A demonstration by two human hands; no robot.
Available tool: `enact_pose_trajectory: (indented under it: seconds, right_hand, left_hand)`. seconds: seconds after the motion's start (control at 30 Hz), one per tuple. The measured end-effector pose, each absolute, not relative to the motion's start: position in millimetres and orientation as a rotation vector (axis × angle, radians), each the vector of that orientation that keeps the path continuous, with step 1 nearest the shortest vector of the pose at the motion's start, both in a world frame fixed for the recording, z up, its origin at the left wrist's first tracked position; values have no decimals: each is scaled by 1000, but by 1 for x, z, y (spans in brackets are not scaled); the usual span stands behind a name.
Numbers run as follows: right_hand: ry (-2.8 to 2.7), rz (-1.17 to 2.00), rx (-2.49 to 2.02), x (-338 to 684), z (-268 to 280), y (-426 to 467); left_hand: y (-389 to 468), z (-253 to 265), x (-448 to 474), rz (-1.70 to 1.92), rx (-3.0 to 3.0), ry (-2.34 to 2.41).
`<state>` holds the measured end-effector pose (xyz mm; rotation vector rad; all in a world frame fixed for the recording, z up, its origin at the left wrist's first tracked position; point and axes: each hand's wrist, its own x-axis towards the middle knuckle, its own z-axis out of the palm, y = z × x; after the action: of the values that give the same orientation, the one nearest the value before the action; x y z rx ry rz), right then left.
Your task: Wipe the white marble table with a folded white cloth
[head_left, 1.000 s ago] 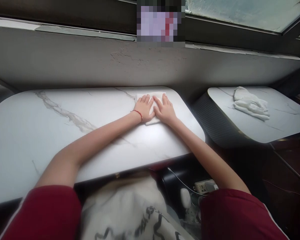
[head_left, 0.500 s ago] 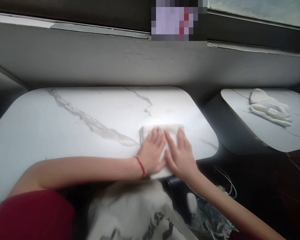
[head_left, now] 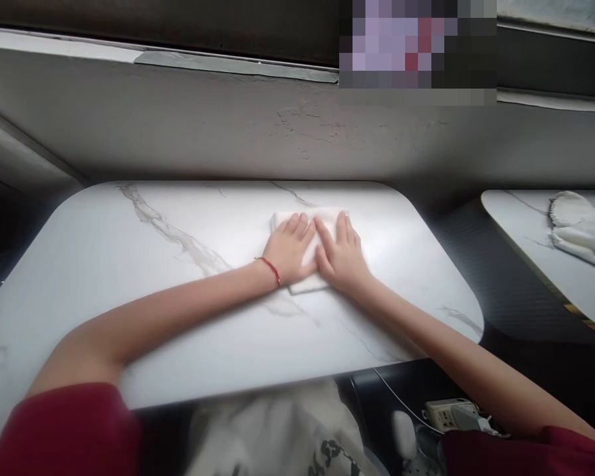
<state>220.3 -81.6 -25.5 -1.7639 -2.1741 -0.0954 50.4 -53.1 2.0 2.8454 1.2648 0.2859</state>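
A folded white cloth [head_left: 308, 283] lies flat on a white marble-patterned table [head_left: 104, 258]. My left hand [head_left: 288, 248], with a red cord bracelet at the wrist, is pressed palm down on the cloth's left half. On the right half rests my right hand [head_left: 346, 259], also palm down with its fingers stretched out. The thumbs nearly meet at the middle of the cloth. Much of the cloth is hidden beneath both hands, while its top edge and lower corner show.
To the right, across a dark gap, a second marble-patterned table [head_left: 520, 244] bears a crumpled white cloth [head_left: 582, 228]. A grey wall [head_left: 203, 125] runs behind the tables. Below the front edge are a power strip [head_left: 449, 415] and a white cable [head_left: 396, 395].
Both hands have pushed the folded cloth away from the front edge, farther onto the table. My arms are stretched out more, and the camera view has shifted.
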Motion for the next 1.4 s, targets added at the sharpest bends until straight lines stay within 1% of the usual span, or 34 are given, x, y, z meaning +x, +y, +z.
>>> enact_pose_trajectory:
  seconds: [0.27,0.67,0.87,1.17,1.4]
  right_hand:
    - [-2139,-109,-1842,188,-29,-6]
    - [-2037,-191,-1860,162,-27,45]
    - [-2019,-315,-1866,156,-26,57]
    - [-1991,-202,-1922,150,-21,54]
    - [-1982,-224,-1962,147,-13,35]
  left_hand:
    - [16,1,23,338,2775,1365]
    - [62,0,1,428,2810,1367]
    - [67,0,-1,462,2802,1334]
    - [70,1,-2,467,2798,1328]
    - [65,-6,-6,553,2818,1234]
